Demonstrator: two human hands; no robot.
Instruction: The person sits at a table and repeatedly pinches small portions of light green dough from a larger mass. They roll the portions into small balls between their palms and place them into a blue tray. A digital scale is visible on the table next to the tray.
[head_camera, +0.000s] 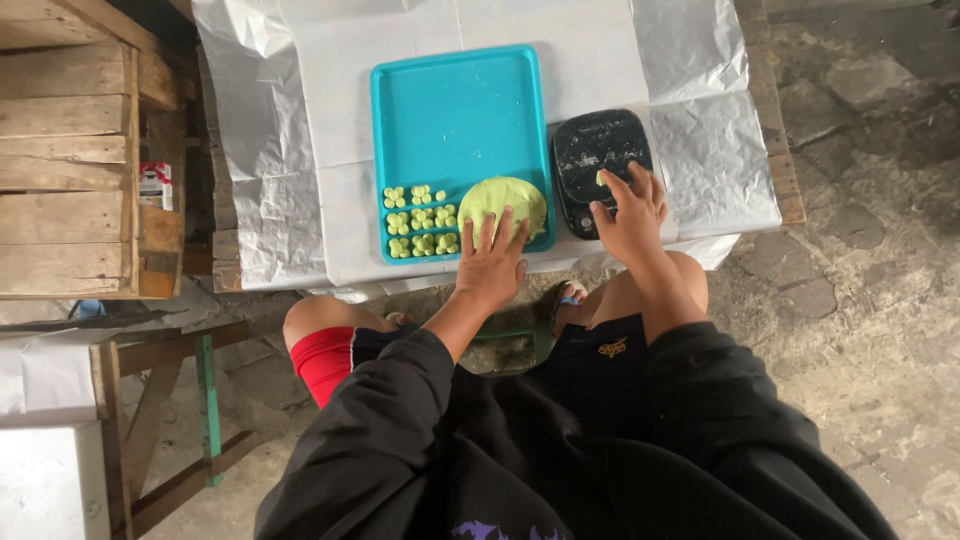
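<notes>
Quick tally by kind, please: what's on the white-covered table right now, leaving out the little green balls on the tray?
Teal tray: 1
Black scale: 1
Large green dough mound: 1
Small green piece on the scale: 1
Total: 4

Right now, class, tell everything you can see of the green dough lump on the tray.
The dough lump is pale green, soft-looking, a smooth rounded mound. It sits at the near right corner of the teal tray, beside rows of small green pieces. The left hand rests its spread fingers on the lump's near edge. The right hand is apart from it, on a black scale.
</notes>
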